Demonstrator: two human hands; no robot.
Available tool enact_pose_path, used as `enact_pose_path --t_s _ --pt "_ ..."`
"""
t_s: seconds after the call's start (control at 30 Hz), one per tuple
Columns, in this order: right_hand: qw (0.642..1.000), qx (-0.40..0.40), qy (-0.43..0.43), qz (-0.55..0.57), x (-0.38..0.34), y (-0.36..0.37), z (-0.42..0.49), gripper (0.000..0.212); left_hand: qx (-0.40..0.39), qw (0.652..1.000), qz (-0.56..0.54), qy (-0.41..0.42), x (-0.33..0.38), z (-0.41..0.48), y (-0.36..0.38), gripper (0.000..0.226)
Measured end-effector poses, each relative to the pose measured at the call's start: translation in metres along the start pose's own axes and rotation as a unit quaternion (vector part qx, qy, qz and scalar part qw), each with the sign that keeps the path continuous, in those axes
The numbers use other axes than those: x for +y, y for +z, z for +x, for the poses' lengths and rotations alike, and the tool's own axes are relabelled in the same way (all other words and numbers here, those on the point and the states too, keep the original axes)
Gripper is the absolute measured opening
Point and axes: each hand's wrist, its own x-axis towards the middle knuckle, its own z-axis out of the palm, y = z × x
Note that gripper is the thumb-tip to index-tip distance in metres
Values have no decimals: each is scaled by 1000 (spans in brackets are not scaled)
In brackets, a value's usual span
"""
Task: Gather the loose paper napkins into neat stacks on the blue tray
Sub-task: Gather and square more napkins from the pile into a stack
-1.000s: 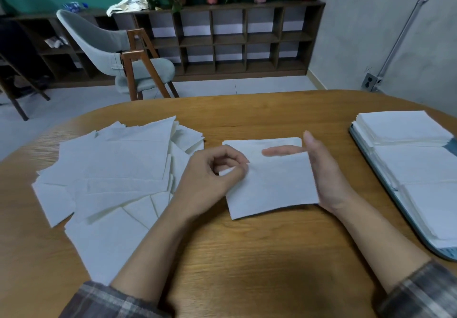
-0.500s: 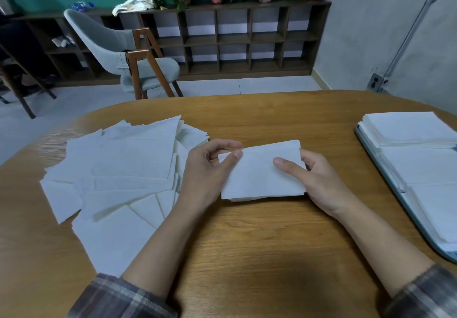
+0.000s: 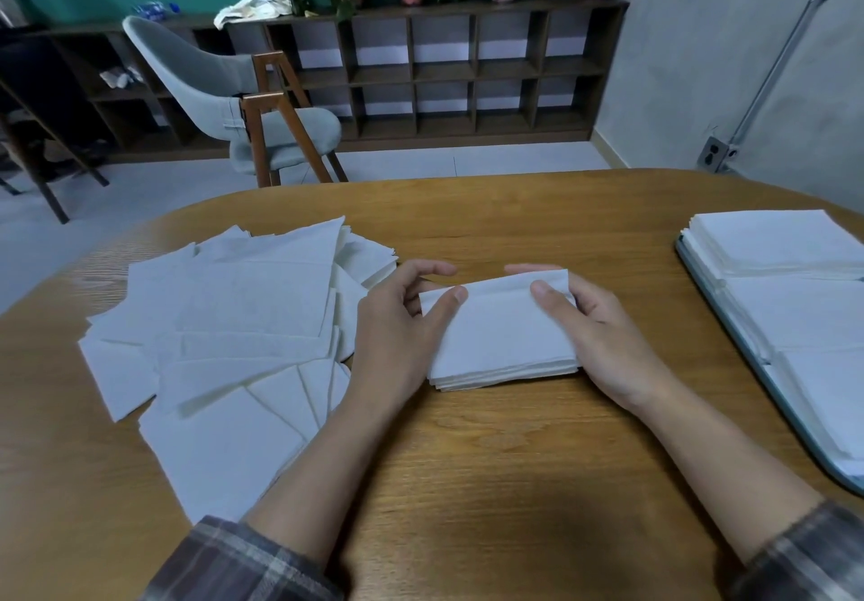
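Both hands grip a small stack of folded paper napkins [image 3: 500, 334] at the middle of the wooden bench [image 3: 514, 460]. The left hand [image 3: 397, 320] pinches its left end and the right hand [image 3: 603, 324] its right end, fingers [image 3: 547, 294] curled over the top. Loose napkins [image 3: 224, 320] sprawl to the left. The blue tray [image 3: 703, 273], holding neat napkin stacks [image 3: 785, 245], lies well apart at the right.

We record:
- Loose napkins [image 3: 234, 320]: white squares, overlapping in a fanned heap on the left of the desk [image 3: 467, 460].
- Small stack [image 3: 500, 334]: white, edges aligned, flat at desk centre, gripped at each end by the left hand [image 3: 397, 324] and right hand [image 3: 603, 334].
- Blue tray [image 3: 816, 453]: at the right edge, holding what seem to be three tidy stacks [image 3: 776, 245].
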Motion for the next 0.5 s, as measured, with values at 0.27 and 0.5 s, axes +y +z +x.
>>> enact_pose_path --t_s 0.27,0.5 --pt "997 4 -24 78 -4 -8 2 55 3 998 58 -14 -2 -3 1 42" --pt "993 3 4 120 -3 -7 2 56 -159 975 -101 -118 6 -2 -3 52"
